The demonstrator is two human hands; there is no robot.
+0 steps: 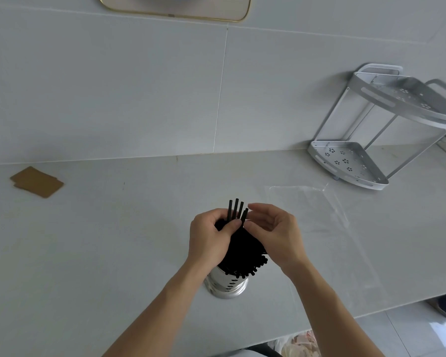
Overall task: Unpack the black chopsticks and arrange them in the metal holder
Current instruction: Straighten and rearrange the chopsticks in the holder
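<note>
- left hand [209,237] fingers clamped on chopsticks [238,240] above holder [227,283].
- right hand [273,229] fingers loosely curled, touching the sticks.
- advise: lower together, level tips.

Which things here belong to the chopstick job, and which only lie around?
Job: black chopsticks, perforated metal holder, left hand, right hand.
Lying about: clear plastic bag, brown cardboard pieces, two-tier metal corner rack.

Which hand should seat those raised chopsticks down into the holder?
Probably right. The right hand hovers open beside the raised black chopsticks, while the left hand grips the bundle above the metal holder.
</note>
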